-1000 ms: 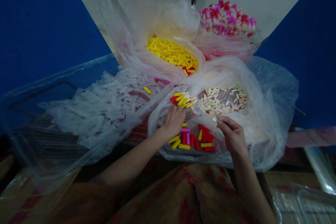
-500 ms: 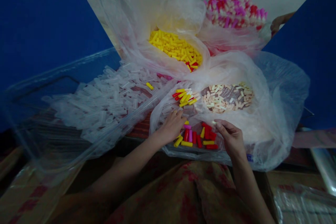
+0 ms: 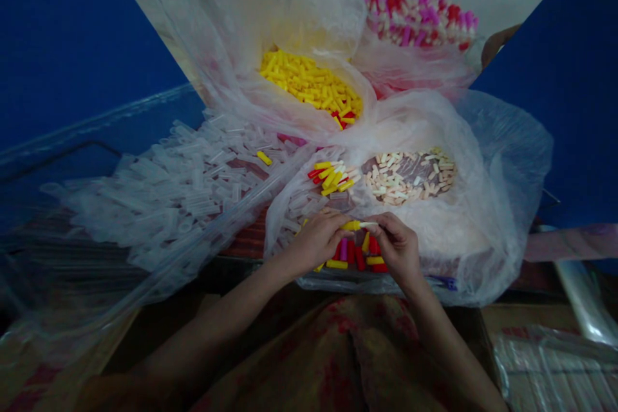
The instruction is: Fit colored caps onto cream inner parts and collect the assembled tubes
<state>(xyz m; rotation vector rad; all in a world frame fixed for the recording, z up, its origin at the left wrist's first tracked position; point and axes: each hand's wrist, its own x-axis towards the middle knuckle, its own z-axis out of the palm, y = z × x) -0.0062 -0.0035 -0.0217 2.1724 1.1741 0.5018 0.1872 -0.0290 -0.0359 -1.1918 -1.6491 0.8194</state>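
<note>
My left hand [image 3: 316,237] is closed on a small yellow plastic tube [image 3: 351,225] that points to the right. From the other side, my right hand [image 3: 400,246] pinches a thin whitish piece [image 3: 368,224], its tip at the yellow tube's end. Whether it sits inside the tube I cannot tell. Below both hands, loose red tubes [image 3: 360,258], yellow ones and a pink one lie on clear plastic. Just beyond them is a small pile of yellow and red tubes [image 3: 330,178] with pale tips. An open bag behind my right hand holds pale short pieces [image 3: 393,188].
On the left, a clear bin [image 3: 159,290] holds many translucent tubes [image 3: 188,183] and one yellow tube. Behind stand a bag of yellow tubes [image 3: 309,80] and a heap of pink, red and white pieces [image 3: 425,9]. Another person's hand [image 3: 497,45] shows at the back right.
My right hand has moved left, bringing its pale piece against the yellow tube. My left hand now holds that tube up in plain sight. The view has shifted slightly.
</note>
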